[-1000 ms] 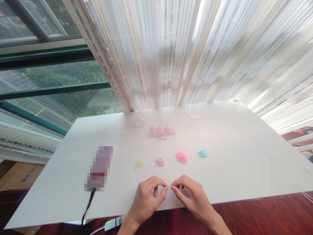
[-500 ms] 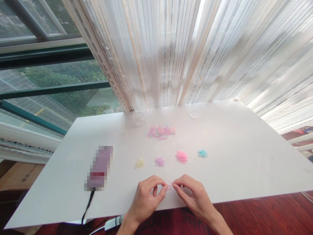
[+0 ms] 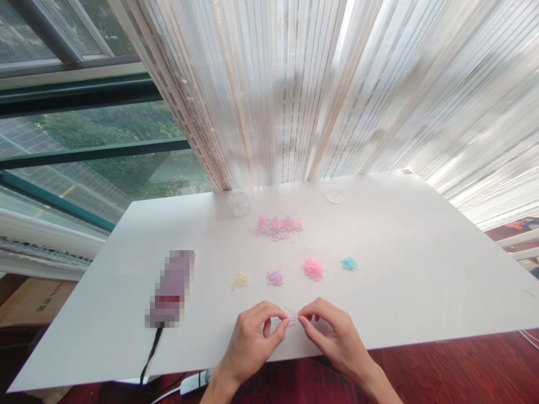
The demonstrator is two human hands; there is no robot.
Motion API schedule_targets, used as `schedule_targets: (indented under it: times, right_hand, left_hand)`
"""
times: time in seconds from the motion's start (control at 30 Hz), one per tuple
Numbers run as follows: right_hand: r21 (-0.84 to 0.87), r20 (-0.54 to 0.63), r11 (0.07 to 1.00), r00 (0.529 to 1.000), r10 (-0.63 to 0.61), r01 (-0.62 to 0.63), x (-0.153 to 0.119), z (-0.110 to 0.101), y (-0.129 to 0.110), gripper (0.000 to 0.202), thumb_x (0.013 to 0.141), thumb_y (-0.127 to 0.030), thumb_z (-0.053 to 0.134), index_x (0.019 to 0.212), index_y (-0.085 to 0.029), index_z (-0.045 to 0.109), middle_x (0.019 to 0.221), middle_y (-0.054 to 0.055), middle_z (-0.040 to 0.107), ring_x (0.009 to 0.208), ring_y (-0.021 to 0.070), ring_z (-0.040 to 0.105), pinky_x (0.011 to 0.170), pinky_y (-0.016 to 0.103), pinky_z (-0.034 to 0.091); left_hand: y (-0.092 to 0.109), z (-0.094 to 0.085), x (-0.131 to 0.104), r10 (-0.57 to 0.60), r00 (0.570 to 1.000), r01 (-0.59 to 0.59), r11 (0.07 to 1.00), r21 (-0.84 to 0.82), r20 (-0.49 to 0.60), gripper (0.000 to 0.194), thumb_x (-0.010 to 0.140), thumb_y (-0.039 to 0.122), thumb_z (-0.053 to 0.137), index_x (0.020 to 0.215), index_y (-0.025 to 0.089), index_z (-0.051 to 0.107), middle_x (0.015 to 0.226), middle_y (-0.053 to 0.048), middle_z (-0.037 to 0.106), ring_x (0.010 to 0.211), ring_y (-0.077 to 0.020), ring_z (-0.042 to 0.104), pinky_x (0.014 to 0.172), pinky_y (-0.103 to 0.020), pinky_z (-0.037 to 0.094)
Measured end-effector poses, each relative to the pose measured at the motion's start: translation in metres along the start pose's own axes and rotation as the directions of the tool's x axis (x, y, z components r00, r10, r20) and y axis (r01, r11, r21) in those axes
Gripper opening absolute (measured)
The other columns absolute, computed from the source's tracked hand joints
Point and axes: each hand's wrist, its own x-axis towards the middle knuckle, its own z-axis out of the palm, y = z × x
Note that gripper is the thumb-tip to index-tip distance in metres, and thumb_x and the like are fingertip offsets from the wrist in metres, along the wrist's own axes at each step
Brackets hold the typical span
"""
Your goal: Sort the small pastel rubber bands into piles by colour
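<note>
My left hand [image 3: 255,338] is closed in a pinch near the table's front edge. Facing it, my right hand [image 3: 331,332] pinches too, thumb against forefinger, its tips just apart from the left ones. What either pinch holds is too small to make out. Between and behind the fingertips lie a few thin pink and pale strands [image 3: 291,315], partly hidden by my fingers. Beyond my hands sit small heaps of thin strands: yellow [image 3: 240,280], lilac [image 3: 275,277], bright pink [image 3: 313,269] and blue [image 3: 349,264]. Farther back is a larger mixed pastel pile [image 3: 278,226].
A clear round container [image 3: 240,204] and a clear round lid-like disc [image 3: 335,196] lie at the white table's [image 3: 421,269] back. To the left is a blurred-out purple object [image 3: 172,289] with a black strap. A striped curtain [image 3: 286,101] hangs behind the table.
My right hand has shifted very slightly, its fingertips a touch farther from the left ones. My left hand and the heaps look unchanged.
</note>
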Motion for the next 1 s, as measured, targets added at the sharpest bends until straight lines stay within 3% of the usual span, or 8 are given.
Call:
schedule_targets:
  times: [0.13, 0.27, 0.4, 0.57, 1.0]
  right_hand:
    - [-0.056, -0.123, 0.997, 0.991, 0.044, -0.051, 0.007, -0.011, 0.008, 0.016, 0.1, -0.03, 0.063, 0.09, -0.023, 0.073, 0.081, 0.003, 0.076, 0.071, 0.0178, 0.067, 0.068, 0.028, 0.056]
    - [-0.122, -0.28, 0.975, 0.948, 0.148, -0.188, 0.026, -0.029, 0.024, 0.024, 0.098, -0.044, 0.065, 0.092, -0.023, 0.076, 0.082, 0.004, 0.077, 0.07, 0.0197, 0.067, 0.069, 0.032, 0.057]
    - [-0.12, -0.304, 0.961, 0.93, 0.205, -0.251, 0.043, -0.036, 0.037, 0.04, 0.096, -0.058, 0.063, 0.089, -0.022, 0.077, 0.083, 0.006, 0.078, 0.065, 0.0202, 0.065, 0.067, 0.034, 0.056]
    - [-0.1, -0.301, 0.947, 0.916, 0.264, -0.305, 0.049, -0.034, 0.045, 0.046, 0.094, -0.064, 0.061, 0.088, -0.022, 0.079, 0.082, 0.007, 0.078, 0.063, 0.0207, 0.063, 0.064, 0.035, 0.055]
    - [-0.146, -0.378, 0.946, 0.9, 0.218, -0.29, 0.044, -0.028, 0.052, 0.038, 0.097, -0.053, 0.059, 0.088, -0.021, 0.076, 0.085, 0.007, 0.078, 0.071, 0.0222, 0.069, 0.067, 0.035, 0.055]
  left_hand:
    - [0.001, -0.004, 0.002, 0.041, 0.999, -0.041, 0.997, 0.067, -0.001, 0.005, 0.095, 0.019, 0.07, 0.098, 0.021, 0.072, 0.088, -0.002, 0.074, 0.059, -0.011, 0.055, 0.059, -0.021, 0.05]
    - [-0.006, -0.007, 0.001, 0.092, 0.995, -0.085, 0.986, 0.145, -0.043, 0.006, 0.096, 0.018, 0.068, 0.099, 0.021, 0.071, 0.092, -0.003, 0.073, 0.058, -0.0112, 0.053, 0.059, -0.022, 0.049]
    - [-0.015, -0.005, -0.002, 0.113, 0.99, -0.099, 0.982, 0.158, -0.082, 0.007, 0.097, 0.018, 0.066, 0.099, 0.021, 0.071, 0.091, -0.003, 0.072, 0.057, -0.0111, 0.053, 0.055, -0.022, 0.048]
    - [-0.022, -0.003, -0.002, 0.115, 0.987, -0.097, 0.982, 0.161, -0.109, 0.008, 0.098, 0.019, 0.064, 0.096, 0.022, 0.071, 0.089, -0.003, 0.071, 0.055, -0.0109, 0.051, 0.054, -0.021, 0.048]
    - [-0.022, 0.0, 0.0, 0.076, 0.993, -0.052, 0.972, 0.231, -0.093, 0.01, 0.099, 0.02, 0.062, 0.097, 0.023, 0.071, 0.092, 0.0, 0.072, 0.053, -0.0103, 0.049, 0.056, -0.022, 0.046]
